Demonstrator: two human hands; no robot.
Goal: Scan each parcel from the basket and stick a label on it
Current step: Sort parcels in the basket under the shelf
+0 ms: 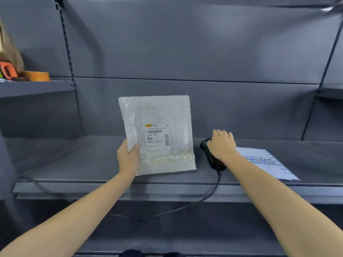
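A white bubble-wrap parcel (167,115) with a printed barcode label on its front stands tilted upright over the grey shelf (74,156). My left hand (128,156) grips its lower left edge, thumb on the front. My right hand (221,145) is curled over a black handheld scanner (213,158) lying on the shelf just right of the parcel. The scanner's black cable (209,195) hangs over the shelf's front edge. A sheet of blue-and-white labels (269,164) lies flat on the shelf behind my right wrist. The basket is out of view.
The grey back wall of the shelving rises behind. On a higher shelf at the far left sit a brown tape roll (37,76) and an orange tape dispenser (7,70). A dark lower surface lies below the shelf's front edge.
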